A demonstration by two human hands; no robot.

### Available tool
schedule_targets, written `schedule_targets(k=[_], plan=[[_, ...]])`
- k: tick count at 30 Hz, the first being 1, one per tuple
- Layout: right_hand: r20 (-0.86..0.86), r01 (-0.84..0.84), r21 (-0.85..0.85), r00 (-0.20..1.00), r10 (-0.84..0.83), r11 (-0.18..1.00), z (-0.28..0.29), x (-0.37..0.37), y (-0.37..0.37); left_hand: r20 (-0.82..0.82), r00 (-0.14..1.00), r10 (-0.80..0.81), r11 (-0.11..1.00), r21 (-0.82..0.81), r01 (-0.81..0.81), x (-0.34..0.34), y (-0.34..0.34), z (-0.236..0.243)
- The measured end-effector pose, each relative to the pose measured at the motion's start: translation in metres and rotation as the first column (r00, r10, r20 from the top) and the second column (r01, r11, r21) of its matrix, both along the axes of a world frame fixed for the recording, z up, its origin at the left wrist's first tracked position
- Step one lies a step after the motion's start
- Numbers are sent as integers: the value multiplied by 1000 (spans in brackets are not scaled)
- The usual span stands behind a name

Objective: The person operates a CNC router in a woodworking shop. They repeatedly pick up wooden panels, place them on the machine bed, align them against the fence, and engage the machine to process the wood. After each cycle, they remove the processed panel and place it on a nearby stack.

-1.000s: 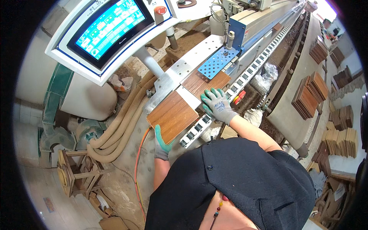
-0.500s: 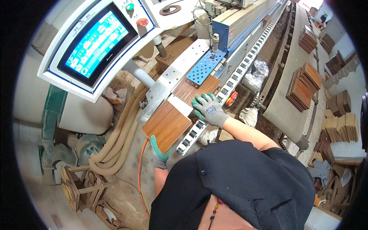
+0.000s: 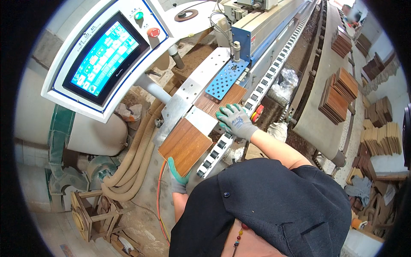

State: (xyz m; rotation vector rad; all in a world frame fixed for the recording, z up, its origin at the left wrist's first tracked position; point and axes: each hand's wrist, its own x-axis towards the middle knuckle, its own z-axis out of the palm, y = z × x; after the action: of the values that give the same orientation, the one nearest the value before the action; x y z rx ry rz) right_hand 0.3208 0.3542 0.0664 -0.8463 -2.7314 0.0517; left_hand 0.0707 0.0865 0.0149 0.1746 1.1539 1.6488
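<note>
I see my left hand [image 3: 177, 176], in a green-palmed grey glove, gripping the near edge of a flat rectangular brown wood-grain panel [image 3: 185, 146] that lies on the feed table of the machine, fingers curled up against the board's underside and edge. My right hand [image 3: 234, 121], in a grey glove with green fingertips, lies flat and spread on the near end of a second, darker brown wood-grain panel [image 3: 219, 103], farther along the table; the fingers are apart and press down on the board, not clamped round it. That far panel runs under a blue perforated metal plate [image 3: 226, 79]. Just right of both boards lies the white segmented conveyor track [image 3: 239, 128], stretching far and right. Far left stands a white control console with a lit blue touchscreen [image 3: 105, 58]. Beige corrugated hoses [image 3: 135, 160] curve below the table on the left. Well to the right, stacks of brown wooden panels [image 3: 342, 92] sit on a long bench.
</note>
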Motion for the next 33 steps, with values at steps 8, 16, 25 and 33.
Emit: schedule_targets(k=[8, 16, 25, 33], plan=[[98, 127, 41, 987, -131, 991, 0, 31, 70, 108, 994, 1, 993, 121, -14, -2, -2, -6], [107, 241, 130, 961, -255, 962, -5, 61, 134, -156, 986, -54, 997, 46, 62, -23, -16, -51], [18, 396, 64, 917, -398, 916, 14, 29, 107, 91, 996, -25, 992, 123, 14, -13, -9, -22], [-97, -72, -764, 995, -4, 641, 23, -29, -63, -248, 967, -63, 983, 149, 103, 1, 4, 13]])
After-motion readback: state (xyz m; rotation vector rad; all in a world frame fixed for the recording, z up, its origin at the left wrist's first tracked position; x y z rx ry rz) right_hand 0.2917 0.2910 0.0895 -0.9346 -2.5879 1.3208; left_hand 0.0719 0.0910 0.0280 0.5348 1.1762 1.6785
